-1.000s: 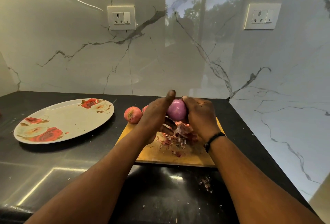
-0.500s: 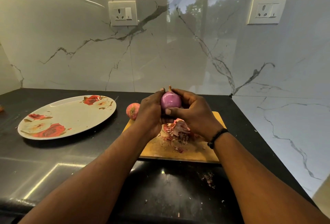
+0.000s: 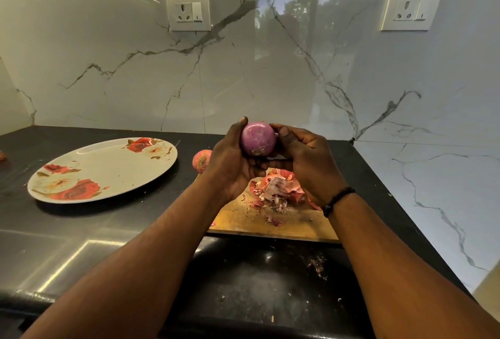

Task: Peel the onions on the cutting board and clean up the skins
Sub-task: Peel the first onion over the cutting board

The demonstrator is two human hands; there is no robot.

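Observation:
A peeled purple onion point(image 3: 257, 138) is held up above the wooden cutting board point(image 3: 295, 226). My left hand point(image 3: 232, 161) cups it from the left and below. My right hand point(image 3: 303, 158) grips it from the right, thumb against its side. A heap of reddish onion skins point(image 3: 276, 190) lies on the board beneath my hands. An unpeeled reddish onion point(image 3: 200, 161) sits at the board's far left corner, partly hidden by my left hand.
A large oval plate with a rose pattern point(image 3: 89, 173) lies on the black counter point(image 3: 81, 236) to the left. Skin crumbs point(image 3: 318, 267) dot the counter in front of the board. The marble wall with two sockets stands behind and to the right.
The onion has been turned in my hands: its pointed tip faced up before, now its root end faces me. My hands lifted slightly toward me.

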